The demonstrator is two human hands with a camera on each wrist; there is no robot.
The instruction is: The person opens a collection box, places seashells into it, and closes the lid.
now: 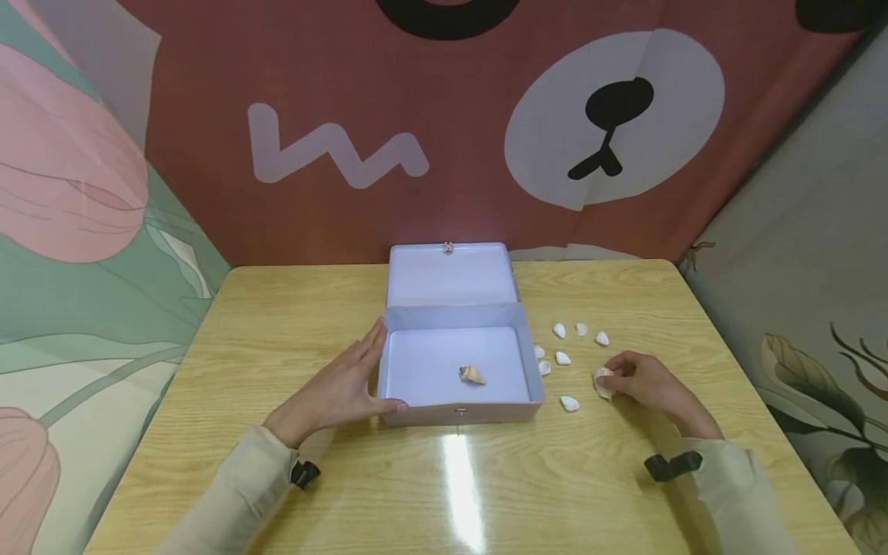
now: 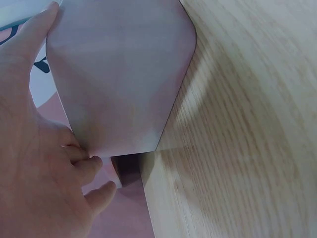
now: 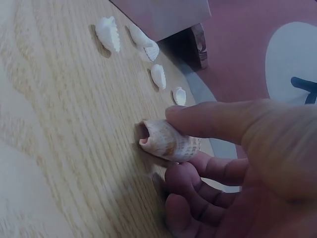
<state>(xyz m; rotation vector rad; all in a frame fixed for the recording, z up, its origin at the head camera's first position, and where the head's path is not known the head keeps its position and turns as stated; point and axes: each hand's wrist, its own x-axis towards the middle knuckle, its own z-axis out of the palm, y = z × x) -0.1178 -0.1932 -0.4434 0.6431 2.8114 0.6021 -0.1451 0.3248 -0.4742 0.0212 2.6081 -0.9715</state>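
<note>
A pale metal box [image 1: 458,414] sits on the table with its lid [image 1: 452,275] swung back. A tan-and-white spiral conch shell [image 1: 472,375] lies inside on the floor. My left hand [image 1: 340,389] rests along the box's left side, fingers extended by the rear part and thumb over the front corner. In the left wrist view, the box's side wall [image 2: 119,74] shows between that thumb and the other fingers. To the right of the box, my right hand [image 1: 648,385] pinches a whitish, brown-speckled seashell [image 3: 171,141] between thumb and fingers, low over the tabletop.
Several small white seashells [image 1: 563,358] lie scattered on the wooden table [image 1: 305,308] between the box and my right hand. Two more, including one white shell [image 1: 544,368], lie close by the box's right wall. A printed cloth [image 1: 458,208] hangs behind the table.
</note>
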